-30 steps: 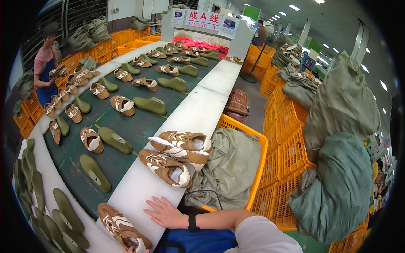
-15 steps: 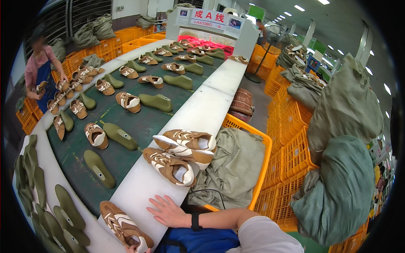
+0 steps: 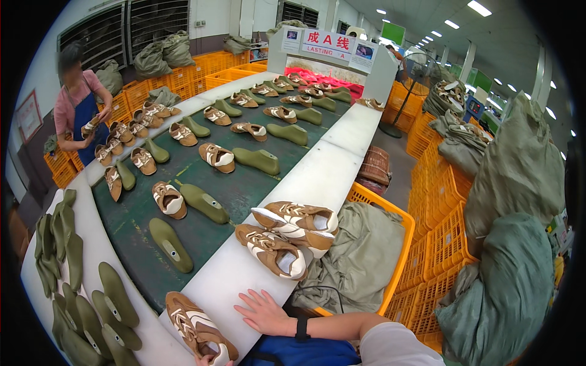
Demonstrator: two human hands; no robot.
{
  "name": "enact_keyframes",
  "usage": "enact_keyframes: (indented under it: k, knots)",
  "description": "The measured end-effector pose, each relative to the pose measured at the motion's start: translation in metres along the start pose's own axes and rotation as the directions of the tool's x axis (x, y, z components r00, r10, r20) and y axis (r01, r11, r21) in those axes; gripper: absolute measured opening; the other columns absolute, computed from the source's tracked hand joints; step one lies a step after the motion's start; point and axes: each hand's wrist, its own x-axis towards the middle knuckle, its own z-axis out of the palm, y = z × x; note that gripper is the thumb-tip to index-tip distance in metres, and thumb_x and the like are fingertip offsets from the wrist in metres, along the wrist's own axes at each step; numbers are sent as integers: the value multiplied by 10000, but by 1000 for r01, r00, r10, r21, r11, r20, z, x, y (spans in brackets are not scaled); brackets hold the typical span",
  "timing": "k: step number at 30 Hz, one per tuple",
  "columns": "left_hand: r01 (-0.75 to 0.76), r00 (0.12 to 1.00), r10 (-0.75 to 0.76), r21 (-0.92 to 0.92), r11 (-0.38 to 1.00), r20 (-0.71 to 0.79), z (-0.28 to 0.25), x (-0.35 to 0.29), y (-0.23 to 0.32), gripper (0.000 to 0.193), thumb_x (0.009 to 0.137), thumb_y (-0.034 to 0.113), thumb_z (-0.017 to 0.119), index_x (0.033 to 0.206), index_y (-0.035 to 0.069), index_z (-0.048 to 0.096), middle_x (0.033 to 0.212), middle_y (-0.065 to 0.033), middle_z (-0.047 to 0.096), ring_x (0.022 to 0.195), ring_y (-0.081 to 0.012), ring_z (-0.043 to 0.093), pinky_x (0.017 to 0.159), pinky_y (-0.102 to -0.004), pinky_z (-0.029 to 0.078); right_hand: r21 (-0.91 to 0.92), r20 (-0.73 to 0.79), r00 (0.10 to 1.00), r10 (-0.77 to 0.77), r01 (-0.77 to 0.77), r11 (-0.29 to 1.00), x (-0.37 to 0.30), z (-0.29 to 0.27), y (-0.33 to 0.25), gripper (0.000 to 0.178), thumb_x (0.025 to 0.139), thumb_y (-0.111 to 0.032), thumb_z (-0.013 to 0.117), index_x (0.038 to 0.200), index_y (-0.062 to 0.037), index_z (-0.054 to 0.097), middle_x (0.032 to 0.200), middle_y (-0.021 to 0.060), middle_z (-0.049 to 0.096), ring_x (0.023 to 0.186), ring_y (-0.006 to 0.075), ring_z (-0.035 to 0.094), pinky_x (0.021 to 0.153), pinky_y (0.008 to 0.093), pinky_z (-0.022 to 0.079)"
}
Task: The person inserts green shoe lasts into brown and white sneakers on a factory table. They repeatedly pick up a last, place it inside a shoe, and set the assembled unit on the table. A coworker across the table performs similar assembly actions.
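Observation:
A brown and cream sneaker (image 3: pixel 194 323) lies on the near white ledge (image 3: pixel 218 288), its toe pointing away from me. My left hand (image 3: pixel 206 361) grips its heel at the bottom edge of the view; only some fingertips show. Flat on the ledge to the right of this shoe rests my right hand (image 3: pixel 265 312), fingers spread and holding nothing. Beyond it, more brown sneakers (image 3: pixel 268 251) are grouped on the ledge, one leaning over another.
A green conveyor belt (image 3: pixel 131 222) carries rows of sneakers and olive shoe lasts (image 3: pixel 171 245). More lasts (image 3: pixel 116 294) crowd the left ledge. On the right, a yellow crate (image 3: pixel 405 241) holds grey cloth, beside stacked crates and large sacks (image 3: pixel 497 287). A co-worker (image 3: pixel 82 113) stands far left.
The whole view has swung left, so things sit farther right and lower. My hands keep their places on shoe and ledge. The co-worker's hand has come off the row of shoes.

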Motion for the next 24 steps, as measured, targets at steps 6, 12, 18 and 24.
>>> enact_keyframes:
  k: [6, 12, 18, 24]
  knots:
    - [33, 999, -33, -24, 999, 13, -2, 1, 6, 563, 690, 245, 826, 1109, -27, 568, 1125, -273, 552, 1052, -441, 506, 938, -487, 400, -15, 21, 1000, 2, -2, 1000, -1, 2, 1, 442, 935, -332, 514, 1354, -193, 486, 1453, 132, 378, 1341, 347, 340, 1075, 537, 286]
    - [4, 1000, -4, -11, 1000, -18, -3, 2, 13, 551, 684, 235, 832, 1095, -24, 573, 1126, -262, 554, 1033, -440, 517, 917, -480, 423, -25, -17, 1000, -12, 12, 1000, -3, 3, 1, 443, 926, -336, 523, 1349, -204, 495, 1451, 129, 385, 1337, 340, 353, 1068, 539, 293]
    - [-28, 999, 25, 85, 996, 27, -3, 0, 6, 567, 676, 332, 830, 1092, 48, 571, 1144, -184, 583, 1174, -360, 508, 976, -472, 422, -89, -43, 998, -56, 52, 995, -1, 2, 3, 406, 862, -310, 593, 1251, -196, 578, 1360, 123, 486, 1271, 356, 428, 1009, 579, 344]
    - [-28, 999, 28, -12, 1000, -42, -2, 3, 16, 555, 612, 400, 863, 944, 42, 601, 1159, -208, 547, 1007, -397, 551, 859, -451, 465, -67, -39, 997, -65, 62, 996, 1, -9, 3, 403, 816, -279, 637, 1206, -180, 609, 1345, 148, 477, 1258, 384, 407, 1023, 579, 309]
